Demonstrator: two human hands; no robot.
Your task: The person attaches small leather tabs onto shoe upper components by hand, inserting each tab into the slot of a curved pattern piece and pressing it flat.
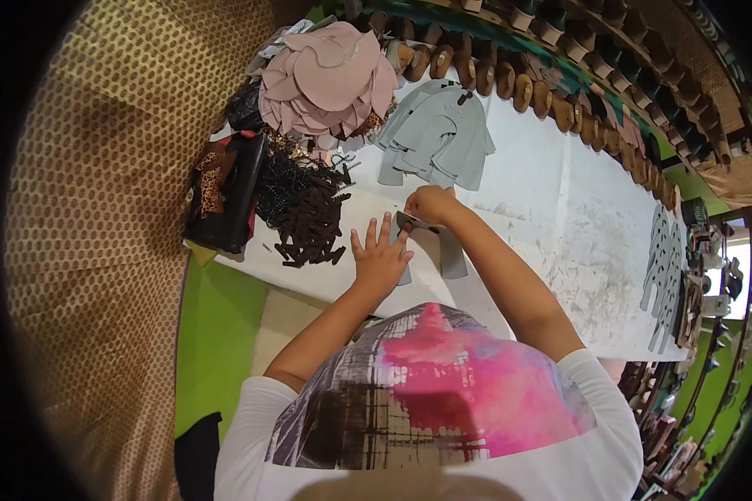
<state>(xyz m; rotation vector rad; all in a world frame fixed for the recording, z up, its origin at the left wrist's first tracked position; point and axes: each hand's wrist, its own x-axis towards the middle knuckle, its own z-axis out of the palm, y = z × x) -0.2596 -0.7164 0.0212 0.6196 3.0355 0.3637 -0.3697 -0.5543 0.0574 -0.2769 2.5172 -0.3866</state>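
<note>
A grey U-shaped shoe-upper piece [453,255] lies on the white table in front of me, with its curved part away from me. My left hand [379,260] rests flat over its left leg, fingers spread. At the curved end, my right hand [429,205] is closed, its bent fingers pinching the edge of the piece. Something small and dark shows beside those fingertips, too small to name. Just beyond my right hand lies a fanned stack of similar grey pieces [439,138].
To the left are a heap of dark brown strips [311,230], black mesh-like trim [297,179], a black box [226,196] and a pile of pink pieces [330,79]. Brown shoe lasts [522,90] line the table's far edge. Spotted grey pieces [662,267] lie far right.
</note>
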